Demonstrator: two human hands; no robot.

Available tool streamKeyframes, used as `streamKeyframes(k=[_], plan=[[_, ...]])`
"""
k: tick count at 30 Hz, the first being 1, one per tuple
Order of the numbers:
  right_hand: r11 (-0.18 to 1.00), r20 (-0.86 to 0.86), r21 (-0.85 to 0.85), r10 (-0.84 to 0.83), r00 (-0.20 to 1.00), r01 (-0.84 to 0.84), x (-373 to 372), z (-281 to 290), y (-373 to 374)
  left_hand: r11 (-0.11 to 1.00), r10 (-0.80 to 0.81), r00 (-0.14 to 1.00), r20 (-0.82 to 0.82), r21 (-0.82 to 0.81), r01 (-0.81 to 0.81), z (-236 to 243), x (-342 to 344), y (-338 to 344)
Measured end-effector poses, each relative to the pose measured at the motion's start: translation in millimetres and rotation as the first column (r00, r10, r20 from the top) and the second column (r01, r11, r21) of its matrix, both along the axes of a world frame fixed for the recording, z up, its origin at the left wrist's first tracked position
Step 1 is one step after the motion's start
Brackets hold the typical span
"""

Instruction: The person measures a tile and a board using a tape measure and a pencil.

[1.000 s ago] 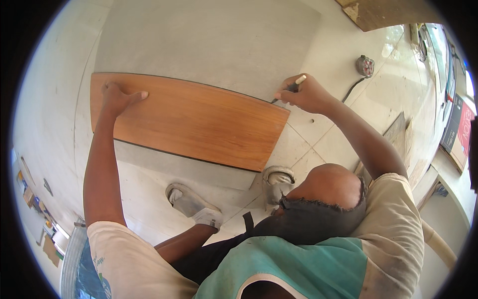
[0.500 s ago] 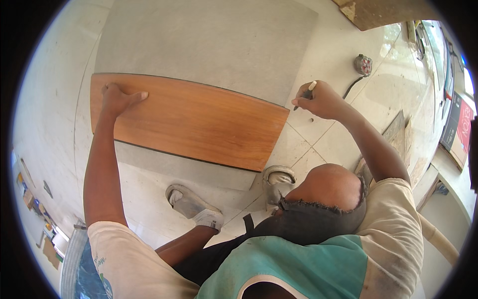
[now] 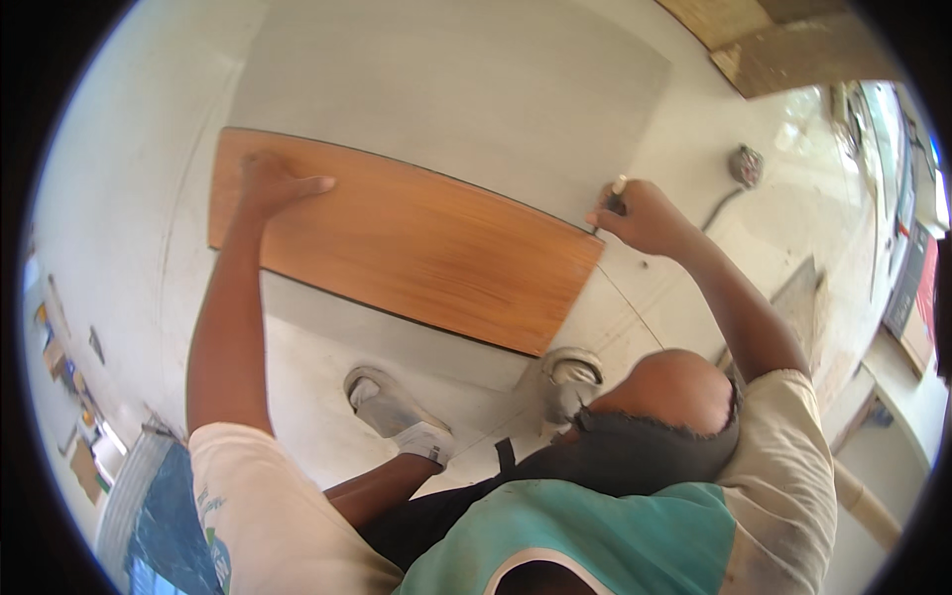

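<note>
A long wood-grain board [image 3: 426, 253] with dark edges lies across a large grey sheet [image 3: 446, 89] on the floor. My left hand [image 3: 273, 186] rests on top of the board near its left end, thumb stretched out to the right and the other fingers foreshortened. In my right hand [image 3: 645, 216] is a pen [image 3: 618, 188] with a pale upper end, gripped between thumb and fingers. Its dark tip points down at the board's far right corner; whether it touches the board or the sheet is too blurred to tell.
Beyond my right hand sits a small round tape-measure-like object [image 3: 746, 166] with a dark strip trailing from it. Wooden boards [image 3: 813, 55] lie at the far right. My shoes [image 3: 397, 409] are close to the board's near edge. A blue-and-grey container [image 3: 159, 506] stands at lower left.
The view has shifted, so the board and sheet appear further right and slightly turned. My right hand has brought the pen closer to the board's far right corner. The left hand keeps its place.
</note>
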State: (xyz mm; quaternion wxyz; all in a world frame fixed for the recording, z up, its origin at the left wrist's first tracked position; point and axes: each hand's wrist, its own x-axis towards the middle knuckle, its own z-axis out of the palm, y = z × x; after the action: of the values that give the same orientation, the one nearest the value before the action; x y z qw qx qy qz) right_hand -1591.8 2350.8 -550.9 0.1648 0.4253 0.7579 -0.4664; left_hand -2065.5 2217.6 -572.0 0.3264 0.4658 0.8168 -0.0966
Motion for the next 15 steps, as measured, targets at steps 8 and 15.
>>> streamKeyframes(k=[8,15], plan=[[0.949,-0.165,0.078,-0.291,0.942,0.306,1,12,-19,0.994,-0.106,0.957,-0.269,-0.062,0.093,6,9,-3],[0.682,0.054,-0.12,-0.721,0.691,0.721,38,-4,-107,0.965,0.257,0.953,-0.162,0.09,-0.246,21,8,-10]])
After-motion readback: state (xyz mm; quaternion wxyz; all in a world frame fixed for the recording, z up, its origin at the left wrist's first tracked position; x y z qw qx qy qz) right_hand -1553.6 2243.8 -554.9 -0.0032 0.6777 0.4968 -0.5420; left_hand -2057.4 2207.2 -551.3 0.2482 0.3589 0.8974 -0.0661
